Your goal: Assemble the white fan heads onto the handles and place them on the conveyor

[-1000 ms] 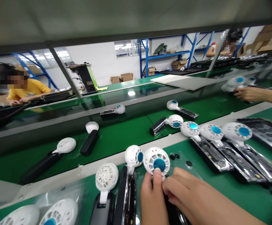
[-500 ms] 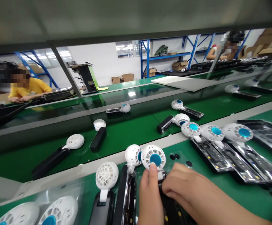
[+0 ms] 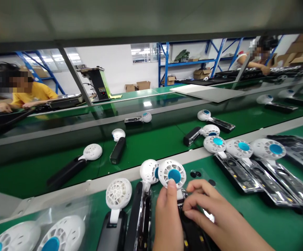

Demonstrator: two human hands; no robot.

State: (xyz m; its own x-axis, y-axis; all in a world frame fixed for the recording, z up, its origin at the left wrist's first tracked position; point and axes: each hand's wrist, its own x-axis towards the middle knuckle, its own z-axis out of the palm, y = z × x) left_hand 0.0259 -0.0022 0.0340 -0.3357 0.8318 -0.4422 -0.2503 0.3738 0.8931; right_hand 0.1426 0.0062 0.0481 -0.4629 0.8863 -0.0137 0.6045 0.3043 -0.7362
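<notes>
My left hand point(image 3: 168, 218) grips a small handheld fan point(image 3: 172, 173) by its neck, thumb up against the white round head with its blue centre. My right hand point(image 3: 214, 216) has its fingers curled and pinched on the fan's black open handle point(image 3: 190, 232), just below the head. Two more fans lie close to the left: one with a white grille head point(image 3: 118, 194) and one turned on its side point(image 3: 149, 171). A few small black discs point(image 3: 195, 174) lie on clear film just beyond my right hand.
Three fans with open handles point(image 3: 235, 167) lie in a row at right, beside a black tray point(image 3: 297, 150). Several fans ride the green conveyor belt point(image 3: 146, 146). Two fan heads point(image 3: 36, 237) sit at bottom left. Other people work across the line, at the far left and far right.
The fans on the belt have drifted right. A co-worker's hand at the right edge has gone from view. My right fingers have shifted on the handle; my left grip holds steady.
</notes>
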